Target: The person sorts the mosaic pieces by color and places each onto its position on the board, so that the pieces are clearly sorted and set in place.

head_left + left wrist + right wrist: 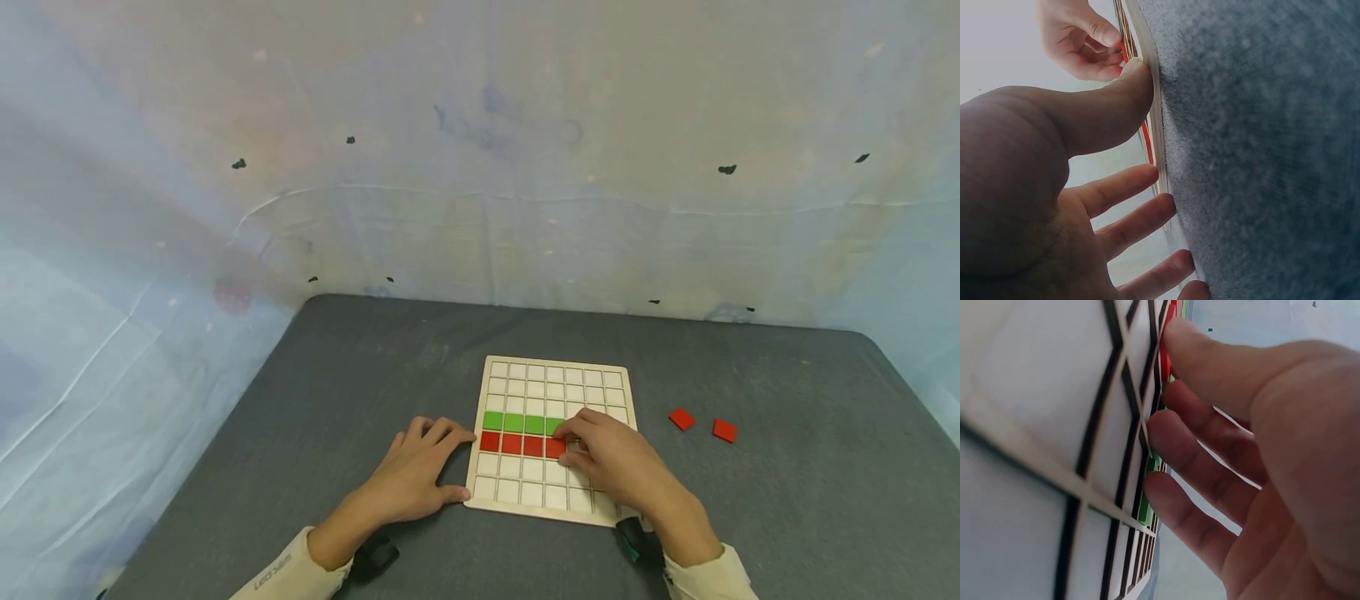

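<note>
A pale wooden grid board [531,495] lies on the table, its square cells edged by thin strips. Across it run a row of green tiles [513,423] and, just nearer, a row of red tiles [512,443]. My right hand [618,462] is over the board, thumb and index finger pinching the rightmost red tile [555,447]. Its other fingers hover near a green tile [1146,503] that it hides from the head camera. My left hand [416,471] rests at the board's left side, spread fingertips and thumb touching the edge.
Two loose red tiles, one nearer [682,418] and one farther right [724,431], lie on the dark grey table [360,358] right of the board. A pale patterned cloth [480,242] hangs behind the table and along its left side.
</note>
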Demonstrator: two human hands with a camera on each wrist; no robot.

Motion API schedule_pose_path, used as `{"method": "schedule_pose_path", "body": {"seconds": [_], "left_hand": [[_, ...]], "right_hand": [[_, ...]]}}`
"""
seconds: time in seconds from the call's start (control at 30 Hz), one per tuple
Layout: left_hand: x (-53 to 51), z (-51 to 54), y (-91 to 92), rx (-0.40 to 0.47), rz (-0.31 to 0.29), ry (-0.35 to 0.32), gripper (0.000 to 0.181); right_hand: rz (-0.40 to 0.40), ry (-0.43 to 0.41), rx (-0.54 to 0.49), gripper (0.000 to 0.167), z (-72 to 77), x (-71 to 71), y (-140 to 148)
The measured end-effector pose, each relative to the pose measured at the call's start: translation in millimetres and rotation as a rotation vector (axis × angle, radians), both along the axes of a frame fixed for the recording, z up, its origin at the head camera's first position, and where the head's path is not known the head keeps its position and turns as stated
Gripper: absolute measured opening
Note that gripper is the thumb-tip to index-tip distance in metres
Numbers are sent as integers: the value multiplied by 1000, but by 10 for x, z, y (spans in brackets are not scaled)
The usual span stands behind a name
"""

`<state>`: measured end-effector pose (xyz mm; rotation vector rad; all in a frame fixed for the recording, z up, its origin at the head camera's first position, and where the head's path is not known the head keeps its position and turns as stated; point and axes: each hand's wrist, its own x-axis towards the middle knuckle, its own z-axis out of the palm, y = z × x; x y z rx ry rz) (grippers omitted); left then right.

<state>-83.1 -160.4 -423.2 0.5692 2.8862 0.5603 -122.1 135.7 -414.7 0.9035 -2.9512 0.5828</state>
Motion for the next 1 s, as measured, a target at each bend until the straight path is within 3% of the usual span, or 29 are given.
{"method": "schedule_pose_path", "body": {"seconds": [0.33,1.0], "left_hand": [[6,8,-3,8,-4,-15,65],[5,26,13,-7,5,-8,65]], "right_hand": [[-21,-41,20,21,17,16,-7],[4,2,29,21,37,22,-7]]}}
